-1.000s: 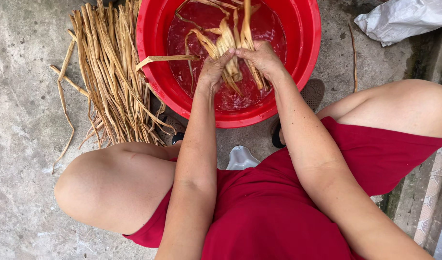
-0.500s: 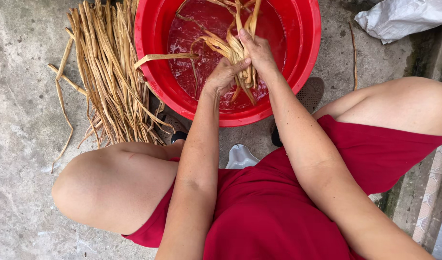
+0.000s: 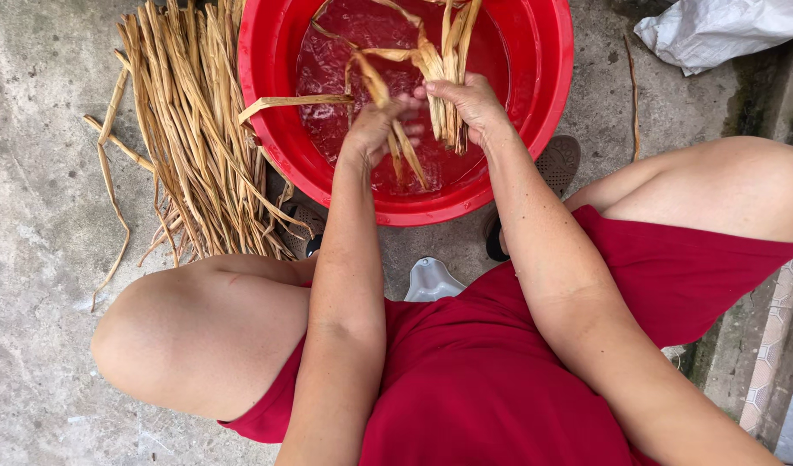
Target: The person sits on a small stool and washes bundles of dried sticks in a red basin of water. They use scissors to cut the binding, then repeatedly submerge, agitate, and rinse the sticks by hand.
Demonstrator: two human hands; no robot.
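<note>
A red plastic basin (image 3: 275, 129) with water stands on the concrete floor in front of me. My right hand (image 3: 467, 102) grips a bundle of wet tan straw strips (image 3: 448, 52) that rises out of the basin. My left hand (image 3: 381, 125) holds the lower ends of the same strips above the water. One loose strip (image 3: 293, 102) lies over the basin's left rim. I am squatting, with both knees on either side of my arms.
A pile of dry straw strips (image 3: 185, 129) lies on the floor left of the basin. A white sack (image 3: 716, 30) sits at the top right. A step edge with tiles (image 3: 772, 345) runs along the right. My sandalled foot (image 3: 556, 164) is by the basin.
Both hands have lifted the straw bundle up out of the water and drawn slightly apart along the strips. The basin and the dry pile have stayed put.
</note>
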